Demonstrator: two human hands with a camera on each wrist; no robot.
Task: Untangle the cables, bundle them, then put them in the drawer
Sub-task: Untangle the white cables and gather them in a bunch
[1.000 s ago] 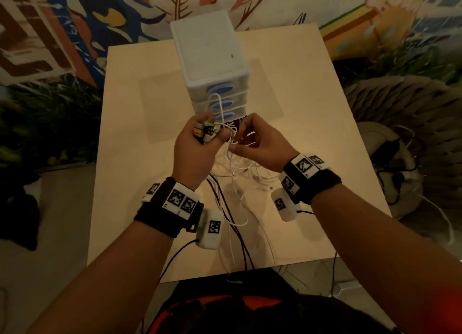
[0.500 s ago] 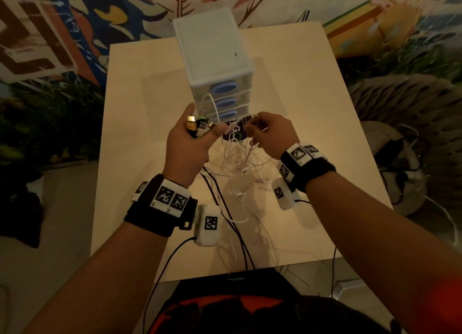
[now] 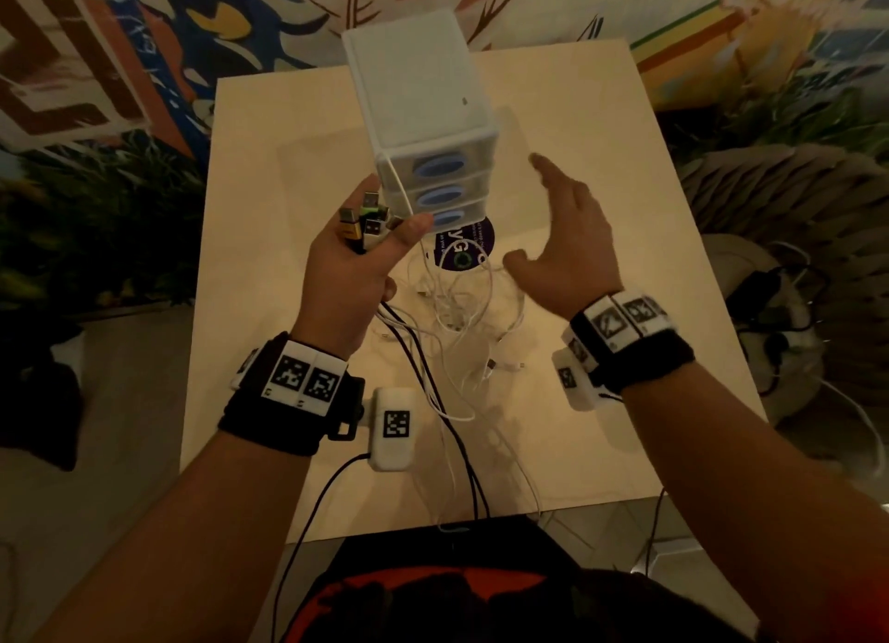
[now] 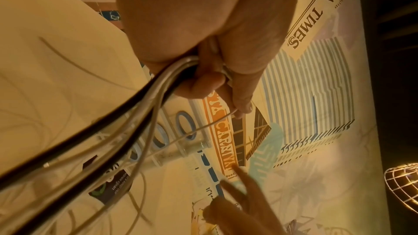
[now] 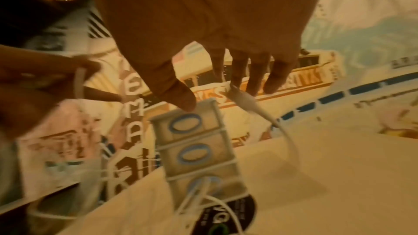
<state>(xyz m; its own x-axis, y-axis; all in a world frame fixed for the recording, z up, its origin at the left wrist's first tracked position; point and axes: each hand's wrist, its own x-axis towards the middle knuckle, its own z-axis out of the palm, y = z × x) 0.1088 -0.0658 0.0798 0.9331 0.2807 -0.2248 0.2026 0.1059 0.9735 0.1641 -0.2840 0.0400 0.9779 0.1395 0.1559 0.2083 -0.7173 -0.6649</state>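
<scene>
Left hand [image 3: 353, 262]: centre-left of head view, raised above the pale wooden surface [image 3: 269, 200], fingers clenched round a bunch of USB plug ends [image 3: 363, 221]; black & white cables [image 3: 433, 354] hang from the fist.
Cables: loose white tangle lies on the surface at frame centre, w/ two black leads running to the bottom edge.
Right hand [image 3: 567, 253]: centre-right, fingers spread & relaxed, palm toward the drawers. In the right wrist view a white cable end [image 5: 245, 100] sits at the fingertips; can't tell if it's pinched.
Drawer unit: small white plastic 3-drawer box w/ blue oval handles [image 3: 433, 123], upper centre, all drawers closed.
Sticker: dark round sticker [image 3: 464, 241] on the surface just below the box.
</scene>
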